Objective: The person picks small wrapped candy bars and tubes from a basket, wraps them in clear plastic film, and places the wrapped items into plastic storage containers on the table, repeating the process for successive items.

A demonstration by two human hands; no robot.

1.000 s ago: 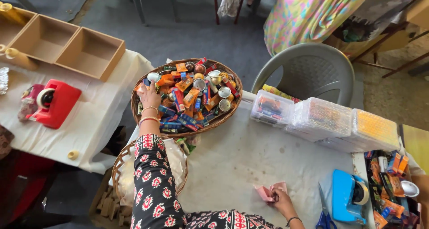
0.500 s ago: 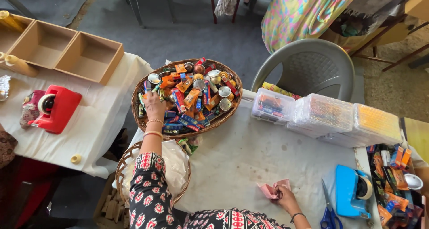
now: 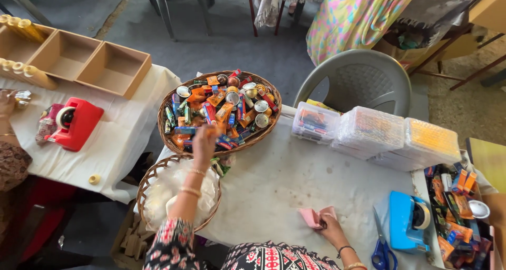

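I see a white table point(image 3: 295, 180). On it, at the far left edge, sits a big round basket point(image 3: 171, 138) full of small bright packets point(image 3: 221, 112). My left hand point(image 3: 204, 143) is over the basket's near side, fingers curled; I cannot tell if it has a packet. My right hand point(image 3: 331, 229), well to the right of the basket, pinches a pink cloth point(image 3: 315, 216). I think the basket could tip off, because it hangs over the table edge.
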